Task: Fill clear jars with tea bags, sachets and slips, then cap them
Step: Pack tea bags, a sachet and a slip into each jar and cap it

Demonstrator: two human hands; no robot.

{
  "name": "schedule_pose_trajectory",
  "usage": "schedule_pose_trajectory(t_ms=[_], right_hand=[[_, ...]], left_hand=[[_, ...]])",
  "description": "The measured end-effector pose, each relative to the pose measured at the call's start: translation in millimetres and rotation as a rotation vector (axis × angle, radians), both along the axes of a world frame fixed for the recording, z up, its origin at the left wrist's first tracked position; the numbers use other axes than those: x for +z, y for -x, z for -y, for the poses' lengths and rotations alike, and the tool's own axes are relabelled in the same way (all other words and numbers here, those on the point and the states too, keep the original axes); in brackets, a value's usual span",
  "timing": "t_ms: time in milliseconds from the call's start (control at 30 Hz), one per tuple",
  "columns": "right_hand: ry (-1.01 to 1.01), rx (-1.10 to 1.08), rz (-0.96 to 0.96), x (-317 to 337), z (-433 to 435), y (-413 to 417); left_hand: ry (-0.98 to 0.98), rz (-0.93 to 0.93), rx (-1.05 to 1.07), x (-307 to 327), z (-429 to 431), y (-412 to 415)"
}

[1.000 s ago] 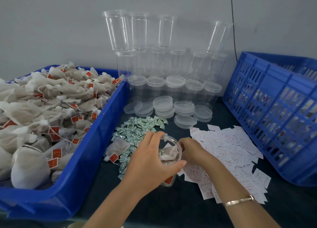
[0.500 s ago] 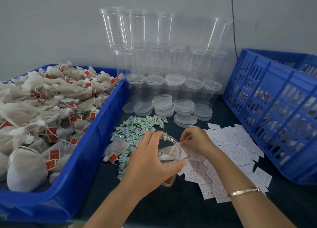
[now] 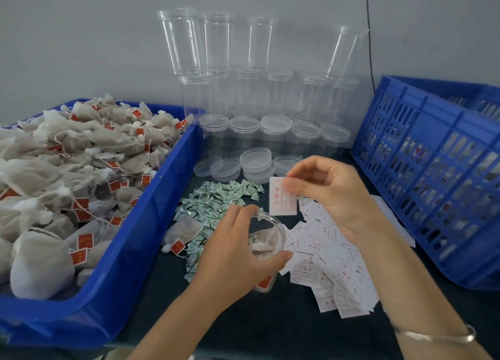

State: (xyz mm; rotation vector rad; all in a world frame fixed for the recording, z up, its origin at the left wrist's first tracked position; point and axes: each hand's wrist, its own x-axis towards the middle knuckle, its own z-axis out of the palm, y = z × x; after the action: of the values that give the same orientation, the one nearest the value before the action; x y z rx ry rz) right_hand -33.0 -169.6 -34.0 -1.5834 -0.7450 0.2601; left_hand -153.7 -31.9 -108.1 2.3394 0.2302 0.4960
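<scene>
Head view: left hand [image 3: 232, 254] wraps the jar [image 3: 283, 235], steadying its open mouth, tea bags [image 3: 266, 240] inside. Just above that grip, right hand [image 3: 332, 194] pinches one slip [image 3: 282, 197], poised for dropping in. Beyond, lids [image 3: 255, 161] wait for capping.

From here I can't read the slip [image 3: 282, 197] pinched in the right hand [image 3: 332, 194]: its red print is smeared, and the fingertips [image 3: 293, 182] on it are blurred as well. The left hand [image 3: 232, 254] covers the near wall of the jar [image 3: 270, 232], so I get only the rim and part of the tea bags [image 3: 266, 240] inside, too little to count. Some lids [image 3: 255, 159] are hidden behind the right hand. Right of that hand the crate [image 3: 433, 197] runs off frame, and I can't tell what sits behind its lattice. Left of the left hand, the blue bin [image 3: 108, 292] is cut off at the edge.
</scene>
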Motion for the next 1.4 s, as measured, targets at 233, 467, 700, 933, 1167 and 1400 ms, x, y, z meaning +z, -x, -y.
schedule_pose_trajectory(t_ms=[233, 467, 700, 933, 1167, 1400], right_hand=[[0.489, 0.029, 0.327, -22, -19, 30], [0.771, -0.029, 0.734, -32, -27, 37], [0.553, -0.064, 0.484, -3, -4, 35], [1.021, 0.184, 0.544, -23, -5, 47], [0.96, 0.112, 0.597, -5, 12, 34], [0.784, -0.163, 0.653, 62, 77, 6]], left_hand=[[0.048, -0.011, -0.002, -1, 0, 1], [0.085, 0.024, -0.006, -3, 1, 1], [0.281, -0.015, -0.113, -2, -9, 2], [0.567, -0.019, -0.126, -34, -15, 30], [0.445, 0.111, -0.082, -19, 12, 11], [0.486, 0.282, -0.252, 51, 69, -45]])
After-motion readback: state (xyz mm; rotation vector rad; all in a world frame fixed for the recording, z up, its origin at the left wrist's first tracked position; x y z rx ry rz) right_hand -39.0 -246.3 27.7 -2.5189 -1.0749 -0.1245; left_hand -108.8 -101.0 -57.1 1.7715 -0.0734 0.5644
